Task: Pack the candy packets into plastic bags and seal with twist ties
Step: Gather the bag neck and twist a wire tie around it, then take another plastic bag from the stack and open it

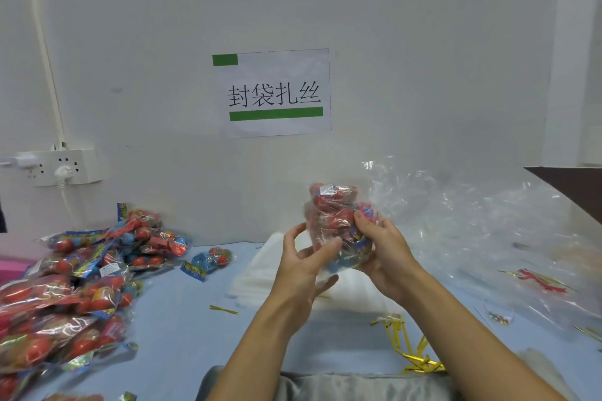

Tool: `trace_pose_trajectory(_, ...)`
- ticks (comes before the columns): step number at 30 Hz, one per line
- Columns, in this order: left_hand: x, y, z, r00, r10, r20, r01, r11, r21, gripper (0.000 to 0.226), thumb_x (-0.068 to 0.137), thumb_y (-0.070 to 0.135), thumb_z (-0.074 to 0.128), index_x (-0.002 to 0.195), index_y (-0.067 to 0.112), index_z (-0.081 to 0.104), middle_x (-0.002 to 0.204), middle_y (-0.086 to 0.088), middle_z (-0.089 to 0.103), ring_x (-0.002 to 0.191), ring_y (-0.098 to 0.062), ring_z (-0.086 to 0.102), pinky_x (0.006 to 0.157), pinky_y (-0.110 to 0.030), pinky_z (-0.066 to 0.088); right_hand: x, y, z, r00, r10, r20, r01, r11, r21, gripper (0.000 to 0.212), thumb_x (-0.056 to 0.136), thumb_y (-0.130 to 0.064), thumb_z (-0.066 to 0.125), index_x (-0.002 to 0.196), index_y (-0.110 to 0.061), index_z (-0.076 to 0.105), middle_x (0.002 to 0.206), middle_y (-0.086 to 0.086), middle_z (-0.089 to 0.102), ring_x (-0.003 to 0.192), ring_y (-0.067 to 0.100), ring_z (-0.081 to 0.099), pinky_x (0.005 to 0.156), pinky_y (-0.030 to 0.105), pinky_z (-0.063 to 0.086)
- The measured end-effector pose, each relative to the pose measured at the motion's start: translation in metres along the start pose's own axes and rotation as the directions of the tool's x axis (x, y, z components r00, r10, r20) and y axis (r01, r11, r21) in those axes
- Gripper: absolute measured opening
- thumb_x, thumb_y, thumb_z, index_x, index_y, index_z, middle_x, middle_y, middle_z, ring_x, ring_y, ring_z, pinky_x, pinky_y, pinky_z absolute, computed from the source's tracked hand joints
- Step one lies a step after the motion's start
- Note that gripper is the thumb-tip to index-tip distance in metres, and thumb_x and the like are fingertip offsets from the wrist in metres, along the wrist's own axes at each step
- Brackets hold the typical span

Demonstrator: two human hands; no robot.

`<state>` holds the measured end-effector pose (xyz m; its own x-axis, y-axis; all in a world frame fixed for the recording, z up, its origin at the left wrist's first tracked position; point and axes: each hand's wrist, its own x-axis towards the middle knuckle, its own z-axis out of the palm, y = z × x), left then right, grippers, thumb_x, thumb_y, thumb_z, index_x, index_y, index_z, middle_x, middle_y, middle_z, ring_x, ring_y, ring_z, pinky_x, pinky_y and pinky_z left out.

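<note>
A clear plastic bag (335, 205) stuffed with red and blue candy packets is held up above the middle of the table. My right hand (387, 251) grips its right side, fingers curled over the top of the packets. On the bag's lower left edge, my left hand (303, 267) pinches the film between thumb and fingers. A large pile of candy packets (75, 290) lies at the left. Gold twist ties (410, 348) are scattered near the front, and a single one (224, 310) lies to their left. A stack of flat plastic bags (260, 273) sits under my hands.
Crumpled clear film (482, 225) covers the right side of the blue table (182, 335). One loose packet (208, 262) lies beside the pile. A power strip (55, 166) hangs on the wall at left, and a paper sign (275, 93) is stuck on the wall ahead.
</note>
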<state>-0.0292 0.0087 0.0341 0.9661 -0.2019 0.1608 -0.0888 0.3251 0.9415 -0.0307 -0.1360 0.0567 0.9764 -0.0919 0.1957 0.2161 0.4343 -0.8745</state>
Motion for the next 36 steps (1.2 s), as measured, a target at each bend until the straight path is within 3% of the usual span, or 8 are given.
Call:
trace_pose_trajectory(3, 0.001, -0.001, 0.002, 0.998, 0.009, -0.064, -0.012, 0.999, -0.051, 0.053, 0.086, 0.010, 0.076, 0.126, 0.019, 0.042, 0.112, -0.017, 0.071, 0.097, -0.030, 0.073, 0.079, -0.037, 0.061, -0.001, 0.000, -0.004, 0.998, 0.026, 0.049, -0.025, 0.999, -0.027, 0.055, 0.093, -0.026, 0.065, 0.138, 0.001, 0.048, 0.129, 0.026, 0.063, 0.118, 0.045, 0.062, 0.094, 0.059, 0.054)
trace_pose_trajectory(7, 0.002, 0.002, 0.000, 0.991, 0.041, -0.128, -0.056, 0.992, -0.111, 0.033, 0.091, 0.008, 0.067, 0.122, 0.008, 0.055, 0.110, -0.015, 0.072, 0.090, -0.027, 0.073, 0.072, -0.033, 0.059, -0.003, -0.008, -0.014, 0.988, 0.102, 0.113, -0.088, 0.988, -0.125, 0.055, 0.082, -0.044, 0.071, 0.124, -0.008, 0.066, 0.115, 0.013, 0.071, 0.103, 0.036, 0.071, 0.083, 0.047, 0.060)
trace_pose_trajectory(16, 0.006, -0.005, -0.008, 0.996, -0.036, -0.076, 0.032, 0.998, -0.053, 0.018, 0.093, 0.016, 0.058, 0.105, 0.011, 0.071, 0.105, -0.011, 0.072, 0.083, -0.021, 0.066, 0.070, -0.030, 0.049, -0.006, -0.011, -0.032, 0.934, 0.334, 0.123, -0.316, 0.938, -0.143, 0.039, 0.079, -0.026, 0.081, 0.113, -0.011, 0.070, 0.110, 0.017, 0.067, 0.084, 0.033, 0.072, 0.067, 0.032, 0.059)
trace_pose_trajectory(24, 0.008, -0.011, -0.008, 0.972, -0.187, -0.144, 0.205, 0.972, 0.117, 0.022, 0.093, 0.032, 0.053, 0.096, 0.014, 0.066, 0.100, -0.013, 0.070, 0.088, -0.033, 0.063, 0.081, -0.046, 0.051, -0.005, -0.024, -0.046, 0.921, 0.387, 0.045, -0.327, 0.831, -0.449, 0.038, 0.086, -0.033, 0.072, 0.115, -0.009, 0.069, 0.103, 0.012, 0.073, 0.075, 0.031, 0.075, 0.059, 0.028, 0.059)
trace_pose_trajectory(28, 0.009, -0.006, -0.016, 0.945, -0.154, -0.290, 0.176, 0.983, 0.052, 0.042, 0.099, 0.044, 0.042, 0.116, 0.012, 0.063, 0.103, -0.015, 0.067, 0.084, -0.032, 0.057, 0.078, -0.044, 0.047, -0.010, -0.040, -0.045, 0.930, 0.354, -0.093, -0.355, 0.806, -0.474, 0.033, 0.087, -0.040, 0.068, 0.102, -0.010, 0.070, 0.100, 0.014, 0.073, 0.067, 0.026, 0.074, 0.059, 0.032, 0.061)
trace_pose_trajectory(31, 0.008, -0.005, -0.018, 0.935, -0.147, -0.322, 0.184, 0.979, 0.089, 0.042, 0.100, 0.041, 0.041, 0.116, 0.007, 0.061, 0.107, -0.020, 0.066, 0.089, -0.035, 0.059, 0.079, -0.045, 0.048, -0.003, -0.065, -0.035, 0.982, 0.000, -0.189, -0.042, 0.974, -0.222, 0.030, 0.096, -0.040, 0.064, 0.099, -0.010, 0.069, 0.093, 0.009, 0.069, 0.073, 0.020, 0.068, 0.069, 0.036, 0.062)
trace_pose_trajectory(33, 0.008, -0.007, -0.016, 0.936, -0.143, -0.321, 0.188, 0.976, 0.113, 0.040, 0.101, 0.040, 0.042, 0.113, 0.006, 0.061, 0.107, -0.020, 0.066, 0.087, -0.034, 0.060, 0.075, -0.043, 0.049, -0.001, -0.093, -0.033, 0.920, -0.288, -0.266, 0.325, 0.939, 0.107, 0.031, 0.094, -0.035, 0.067, 0.111, -0.008, 0.063, 0.105, 0.007, 0.064, 0.098, 0.019, 0.061, 0.084, 0.034, 0.056)
trace_pose_trajectory(36, 0.010, -0.012, -0.014, 0.938, -0.131, -0.320, 0.192, 0.968, 0.165, 0.036, 0.101, 0.037, 0.044, 0.110, 0.007, 0.061, 0.105, -0.019, 0.065, 0.087, -0.033, 0.060, 0.074, -0.043, 0.050, -0.006, -0.123, -0.053, 0.879, -0.422, -0.222, 0.477, 0.790, 0.385, 0.100, 0.076, -0.032, 0.077, 0.153, 0.002, 0.023, 0.152, 0.007, 0.041, 0.144, 0.027, 0.036, 0.113, 0.039, 0.038)
